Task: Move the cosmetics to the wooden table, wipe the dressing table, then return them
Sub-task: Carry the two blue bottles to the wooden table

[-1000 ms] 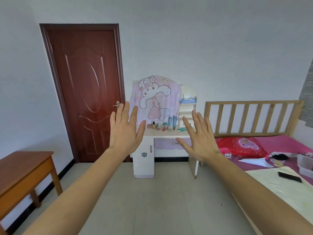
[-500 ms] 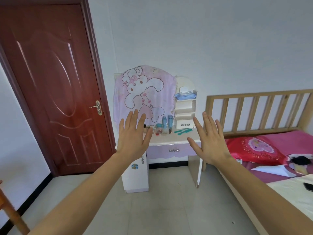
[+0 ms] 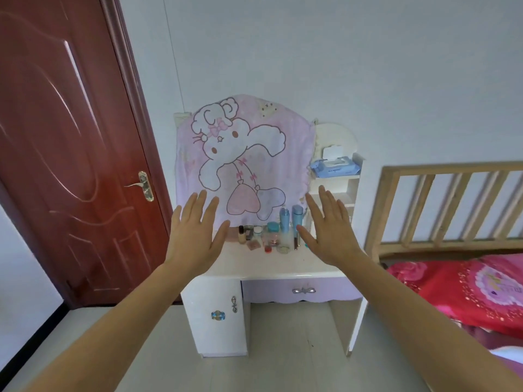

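1. A bedroom with a pale wall (image 3: 339,66). A dark red door (image 3: 70,151) with a metal handle (image 3: 141,185) stands at the left. A bed (image 3: 467,287) with a pink and red cover and a slatted wooden rail (image 3: 452,199) is at the right.
2. Between them, against the wall, stands the white dressing bench (image 3: 268,265). It has a cupboard door (image 3: 215,312) low on its left and a lilac drawer (image 3: 302,290) under the top.
3. A pink cloth (image 3: 243,159) printed with a cartoon rabbit hangs over the upright back of the bench.
4. The cosmetics (image 3: 268,236) stand in a cluster at the back of the benchtop, at the foot of the cloth. Two tall blue bottles (image 3: 284,219) are at the rear right, with small jars, a dark-capped little bottle and flat compacts in front and to the left.
5. A blue pack of wipes (image 3: 335,165) lies on top of the small side shelf (image 3: 339,190), right of the cloth.
6. The left hand (image 3: 192,239) is raised before the bench's left side, back towards the camera. Its fingers (image 3: 202,205) are straight and spread wide, holding nothing.
7. The right hand (image 3: 331,236) is raised before the side shelf, just right of the blue bottles. Its fingers (image 3: 325,202) are likewise spread wide and hold nothing.
8. The hands are well apart, with the cosmetics showing between them.
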Motion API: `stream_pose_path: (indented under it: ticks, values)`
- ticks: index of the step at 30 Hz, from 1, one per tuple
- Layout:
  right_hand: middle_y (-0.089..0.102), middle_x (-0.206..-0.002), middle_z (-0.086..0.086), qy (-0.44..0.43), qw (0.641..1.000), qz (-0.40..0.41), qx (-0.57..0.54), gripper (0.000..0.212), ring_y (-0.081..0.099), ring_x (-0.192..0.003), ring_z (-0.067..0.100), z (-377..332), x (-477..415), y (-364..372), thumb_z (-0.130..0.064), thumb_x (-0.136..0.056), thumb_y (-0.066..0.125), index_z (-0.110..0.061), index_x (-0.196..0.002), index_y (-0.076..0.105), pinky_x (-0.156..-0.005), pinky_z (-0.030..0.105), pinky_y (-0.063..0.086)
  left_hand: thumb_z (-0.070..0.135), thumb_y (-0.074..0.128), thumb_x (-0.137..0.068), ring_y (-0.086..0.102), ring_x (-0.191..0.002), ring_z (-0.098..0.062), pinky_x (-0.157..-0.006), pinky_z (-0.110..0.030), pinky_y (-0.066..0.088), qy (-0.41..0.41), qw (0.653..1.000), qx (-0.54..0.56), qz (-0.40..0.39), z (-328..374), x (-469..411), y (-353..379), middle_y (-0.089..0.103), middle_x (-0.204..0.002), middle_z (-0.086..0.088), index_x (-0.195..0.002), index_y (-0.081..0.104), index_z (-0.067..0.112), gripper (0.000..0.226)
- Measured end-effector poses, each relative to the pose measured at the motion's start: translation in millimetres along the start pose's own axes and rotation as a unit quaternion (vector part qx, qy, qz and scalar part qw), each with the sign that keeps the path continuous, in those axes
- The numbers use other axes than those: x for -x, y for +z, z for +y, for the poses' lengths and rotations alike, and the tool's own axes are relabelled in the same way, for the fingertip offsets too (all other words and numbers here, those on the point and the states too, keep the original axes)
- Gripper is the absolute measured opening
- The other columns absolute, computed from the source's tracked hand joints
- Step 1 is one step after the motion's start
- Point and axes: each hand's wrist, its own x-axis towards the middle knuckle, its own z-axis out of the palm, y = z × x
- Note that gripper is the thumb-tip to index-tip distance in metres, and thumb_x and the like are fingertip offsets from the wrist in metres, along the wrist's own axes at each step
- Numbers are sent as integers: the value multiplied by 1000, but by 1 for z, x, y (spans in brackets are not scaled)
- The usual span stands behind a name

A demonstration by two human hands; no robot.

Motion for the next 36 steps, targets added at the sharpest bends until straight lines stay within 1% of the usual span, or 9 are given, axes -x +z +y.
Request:
stream_pose_path:
  ticks: [3,6,11,15,20,25,30,33,36]
  values:
    - [-9,-165,10,-8,998,-47,30,80,-8,-152,29,15,-44,64,-68,-92,11,-25,-158,2,-124,45,1,54,20,-97,20,-149,-33,-116,-57,23,-1,1000,13,-25,-27,-47,63,25,-159,-15,-151,36,11,71]
    - [-13,-164,8,-14,994,-86,67,79,-12,-151,29,39,-99,119,-68,-91,9,-26,-157,-4,-123,42,-2,54,18,-97,15,-150,-31,-118,-54,19,14,998,27,-52,-49,-103,126,20,-161,-15,-152,32,11,71]
    - [6,-166,6,49,990,-119,61,71,6,-152,27,76,-203,171,-62,-98,24,-24,-157,8,-122,40,16,51,24,-103,8,-151,-25,-121,-46,15,39,986,58,-149,-79,-220,226,11,-164,-9,-155,19,18,62]
    - [25,-161,5,71,988,-132,45,65,27,-146,25,110,-262,204,-55,-99,34,-24,-155,20,-114,40,33,52,29,-102,7,-151,-24,-121,-43,15,80,969,73,-222,-72,-297,298,9,-164,-6,-156,12,22,64]
    - [32,-157,2,96,981,-166,12,63,44,-135,24,163,-305,272,-45,-98,48,-26,-153,23,-103,37,45,48,37,-101,4,-151,-21,-122,-42,13,107,948,101,-282,-53,-348,392,4,-165,-3,-157,9,22,68]
    - [34,-153,4,110,963,-238,-57,69,53,-125,27,216,-350,367,-37,-96,54,-23,-154,19,-96,39,49,43,45,-99,7,-150,-19,-121,-41,12,78,922,137,-354,-40,-373,498,7,-164,-1,-156,11,22,70]
    - [33,-152,7,119,948,-285,-77,74,58,-118,32,248,-380,450,-37,-94,57,-24,-153,15,-89,40,51,34,56,-92,28,-143,-29,-113,-46,32,56,915,148,-370,-22,-403,581,24,-159,-8,-149,28,17,66]
    - [32,-152,7,91,947,-306,-48,79,57,-119,34,259,-384,482,-39,-92,60,-25,-154,12,-83,42,53,33,57,-93,26,-144,-31,-112,-47,32,45,907,148,-391,-6,-408,620,18,-161,-8,-152,23,18,70]
    - [25,-156,8,62,940,-332,-39,83,48,-129,38,262,-381,504,-36,-92,61,-24,-155,8,-81,45,56,30,55,-95,20,-147,-29,-113,-46,31,34,895,156,-416,10,-409,648,4,-164,-5,-157,8,22,78]
